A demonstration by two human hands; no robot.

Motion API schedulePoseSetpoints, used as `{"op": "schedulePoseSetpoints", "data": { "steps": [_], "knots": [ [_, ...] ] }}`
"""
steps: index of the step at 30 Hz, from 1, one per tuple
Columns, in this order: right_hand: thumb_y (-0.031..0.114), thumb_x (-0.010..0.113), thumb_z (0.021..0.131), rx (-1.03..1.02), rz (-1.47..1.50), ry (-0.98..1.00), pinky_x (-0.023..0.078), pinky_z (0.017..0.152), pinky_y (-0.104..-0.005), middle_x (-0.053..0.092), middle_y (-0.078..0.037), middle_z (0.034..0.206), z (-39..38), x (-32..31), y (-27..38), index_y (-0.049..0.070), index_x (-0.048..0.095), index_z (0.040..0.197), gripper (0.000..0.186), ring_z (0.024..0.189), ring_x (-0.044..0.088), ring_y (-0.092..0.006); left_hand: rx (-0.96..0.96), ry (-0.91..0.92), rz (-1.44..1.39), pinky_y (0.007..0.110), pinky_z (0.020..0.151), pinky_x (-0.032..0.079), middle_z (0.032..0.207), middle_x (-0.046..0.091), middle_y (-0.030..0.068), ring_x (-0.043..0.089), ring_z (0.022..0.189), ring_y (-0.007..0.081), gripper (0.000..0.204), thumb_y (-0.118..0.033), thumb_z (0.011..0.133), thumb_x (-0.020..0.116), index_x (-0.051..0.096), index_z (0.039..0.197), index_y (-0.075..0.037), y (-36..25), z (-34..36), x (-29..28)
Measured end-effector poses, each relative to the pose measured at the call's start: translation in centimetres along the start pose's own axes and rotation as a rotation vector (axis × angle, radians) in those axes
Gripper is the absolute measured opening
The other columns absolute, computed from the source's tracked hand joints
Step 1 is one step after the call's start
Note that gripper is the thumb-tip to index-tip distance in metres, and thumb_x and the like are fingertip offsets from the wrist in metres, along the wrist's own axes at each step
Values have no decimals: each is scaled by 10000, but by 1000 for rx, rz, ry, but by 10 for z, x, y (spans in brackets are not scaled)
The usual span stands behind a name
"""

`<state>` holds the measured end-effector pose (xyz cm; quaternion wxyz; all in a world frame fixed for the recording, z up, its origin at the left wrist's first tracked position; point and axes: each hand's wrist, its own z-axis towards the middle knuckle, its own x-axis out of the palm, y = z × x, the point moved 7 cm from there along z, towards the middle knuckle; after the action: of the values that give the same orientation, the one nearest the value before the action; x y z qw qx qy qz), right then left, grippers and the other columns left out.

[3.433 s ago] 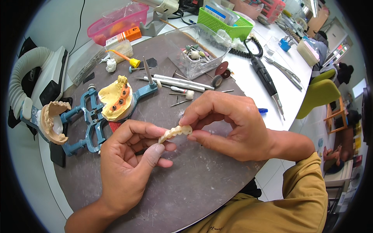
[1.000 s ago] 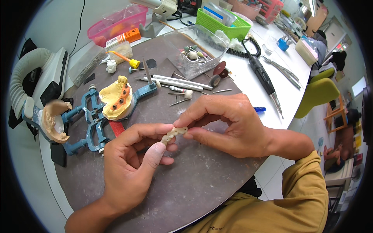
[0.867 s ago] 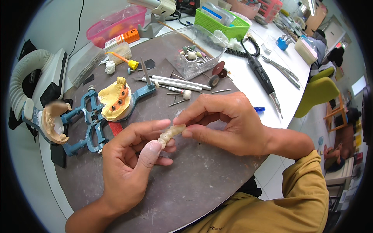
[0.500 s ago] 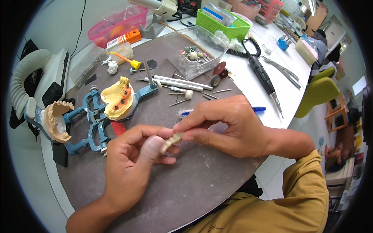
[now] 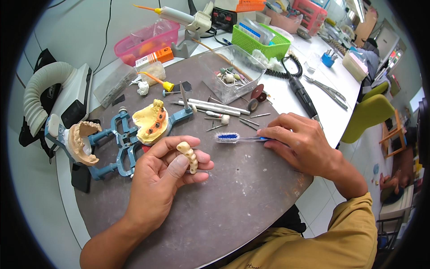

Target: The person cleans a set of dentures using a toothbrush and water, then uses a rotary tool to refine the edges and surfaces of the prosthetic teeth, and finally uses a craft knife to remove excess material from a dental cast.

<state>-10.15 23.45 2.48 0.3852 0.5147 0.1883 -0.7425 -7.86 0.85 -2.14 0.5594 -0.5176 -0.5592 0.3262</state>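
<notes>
My left hand (image 5: pixel 159 179) holds a cream dental bridge (image 5: pixel 190 157) upright between thumb and fingers. To its right, my right hand (image 5: pixel 304 150) has closed fingers on a clear-handled toothbrush (image 5: pixel 227 138) with white and blue bristles, which lies low over the grey bench board (image 5: pixel 251 197). Behind my left hand is a blue metal articulator (image 5: pixel 123 159) with a yellow model (image 5: pixel 143 125) carrying an orange strip and dark posts, and a beige arch model (image 5: pixel 81 145) at its left.
Metal instruments (image 5: pixel 215 105) and a clear box of burs (image 5: pixel 242 87) lie behind my hands. A black handpiece (image 5: pixel 302 96) and pliers (image 5: pixel 327 89) are at right. A suction hose (image 5: pixel 40 85) is at left; pink (image 5: pixel 125 47) and green (image 5: pixel 277 49) baskets stand at back.
My right hand has let go of the bridge, moved right and taken hold of the toothbrush. My left hand keeps the bridge, now turned upright. The view has shifted slightly.
</notes>
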Motion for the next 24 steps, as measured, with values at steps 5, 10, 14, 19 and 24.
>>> {"op": "schedulePoseSetpoints", "data": {
  "steps": [5,10,14,19,24],
  "knots": [
    [48,707,861,68,137,-69,546,637,-344,627,-88,917,-8,-3,-3,62,671,1076,218,766,661,-248,5,-32,6,292,806,626,1063,647,119,715,955,213,266,-96,1004,579,515,1247,-9,0,-1,-2],
    [61,682,893,-26,308,26,519,563,-368,581,-95,870,10,-4,25,59,649,1109,219,682,635,-255,8,-17,22,293,798,629,1076,640,114,712,966,209,249,-79,1000,578,512,1231,-13,1,-2,-2],
    [50,672,894,-59,301,-4,466,524,-356,561,-76,814,23,5,29,68,679,1147,254,624,590,-221,-20,-14,55,259,745,592,1065,626,97,692,915,173,246,-84,1002,580,522,1230,-11,0,-2,1],
    [56,668,898,-23,330,190,473,532,-364,582,-76,817,13,4,22,77,691,1154,258,620,598,-228,44,-7,93,204,695,484,1022,615,58,601,810,91,247,-98,1013,572,557,1235,8,4,0,-4],
    [93,665,921,-53,353,187,515,555,-386,610,-95,837,14,-1,20,69,689,1122,204,643,642,-258,23,30,261,198,695,468,980,628,41,579,807,66,271,-112,1025,552,582,1253,32,0,-4,4]
  ]
}}
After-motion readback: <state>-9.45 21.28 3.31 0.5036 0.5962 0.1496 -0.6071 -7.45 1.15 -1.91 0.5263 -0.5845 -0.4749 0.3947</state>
